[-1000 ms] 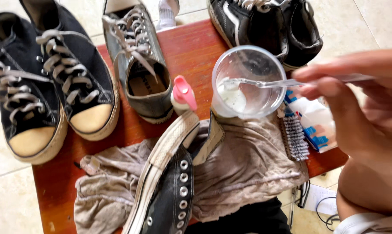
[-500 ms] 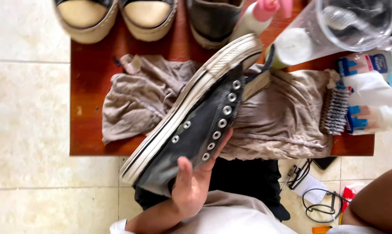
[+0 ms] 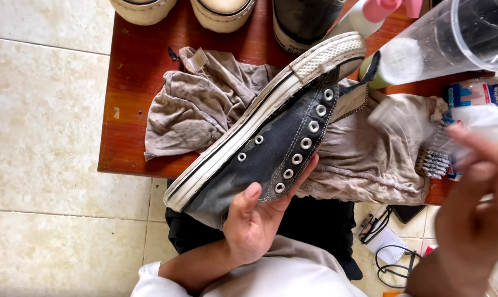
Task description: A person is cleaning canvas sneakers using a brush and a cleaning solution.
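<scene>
Left hand (image 3: pixel 254 223) grips black sneaker (image 3: pixel 271 137), white sole, unlaced, tilted over rag (image 3: pixel 205 104) on table (image 3: pixel 128 82). Right hand (image 3: pixel 474 203) blurred, grip unclear. Clear cup (image 3: pixel 452 38) holds white powder.

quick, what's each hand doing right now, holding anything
Left hand: closed around the black high-top sneaker, holding it.
Right hand: blurred beside the brush; grip cannot be told.

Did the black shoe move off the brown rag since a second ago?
No. The black shoe lies across the brown rag as before, left hand under it.
</scene>
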